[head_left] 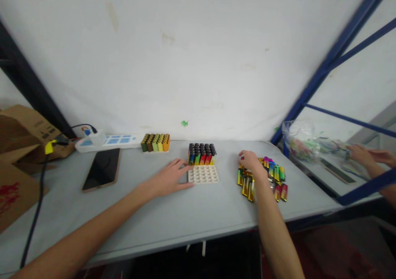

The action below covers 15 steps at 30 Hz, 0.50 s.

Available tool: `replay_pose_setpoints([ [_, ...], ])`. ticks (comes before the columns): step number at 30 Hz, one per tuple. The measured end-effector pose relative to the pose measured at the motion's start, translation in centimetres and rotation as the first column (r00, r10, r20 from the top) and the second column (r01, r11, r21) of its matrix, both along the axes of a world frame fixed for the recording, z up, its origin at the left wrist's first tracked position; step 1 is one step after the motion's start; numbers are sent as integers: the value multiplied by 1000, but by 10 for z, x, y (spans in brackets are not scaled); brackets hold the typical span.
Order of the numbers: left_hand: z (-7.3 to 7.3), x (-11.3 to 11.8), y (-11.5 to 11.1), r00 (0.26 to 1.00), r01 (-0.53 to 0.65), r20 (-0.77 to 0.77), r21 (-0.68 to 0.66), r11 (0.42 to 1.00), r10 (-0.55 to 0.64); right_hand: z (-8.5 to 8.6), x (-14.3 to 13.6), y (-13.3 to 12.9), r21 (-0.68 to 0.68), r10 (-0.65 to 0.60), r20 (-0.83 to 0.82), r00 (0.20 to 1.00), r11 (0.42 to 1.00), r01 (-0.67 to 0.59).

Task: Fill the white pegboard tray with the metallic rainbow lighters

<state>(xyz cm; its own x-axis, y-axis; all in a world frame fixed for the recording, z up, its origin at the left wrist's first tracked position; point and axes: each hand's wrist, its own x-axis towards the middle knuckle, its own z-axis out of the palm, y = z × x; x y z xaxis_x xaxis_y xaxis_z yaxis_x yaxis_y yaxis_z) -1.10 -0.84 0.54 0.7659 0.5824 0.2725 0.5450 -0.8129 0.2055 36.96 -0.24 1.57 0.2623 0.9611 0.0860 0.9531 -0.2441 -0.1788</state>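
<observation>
My left hand (172,177) lies with fingers apart at the left end of a white tray (202,175) with rows of round hollows. Its index finger and thumb touch the tray's left side. Directly behind the tray stands a block of upright lighters (202,154) with black tops and coloured bodies. My right hand (251,162) is over the back left of a loose pile of shiny lighters (248,187) in gold, green, red and purple. Its fingers are bent together, with a small red spot at the tips; what they hold is mostly hidden.
Another packed block of green, brown and yellow pieces (155,143) stands by the wall. Left of it are a power strip (123,140), a phone (102,169) and a cardboard box (18,188). Beyond the blue frame (318,75), another person's hands (368,157) are near a plastic bag (301,143).
</observation>
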Motion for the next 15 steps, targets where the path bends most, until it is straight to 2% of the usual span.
replay_pose_setpoints([
  [7,0,0,0,1000,-9,-16,12,1000,9,8,-15,4,68,138,-30,990,988,-135],
  [13,0,0,0,1000,-7,2,10,1000,7,9,-14,4,136,122,-37,992,984,-116],
  [15,1,0,0,1000,-8,1,4,1000,8,6,-11,6,200,118,-84,989,975,-99],
])
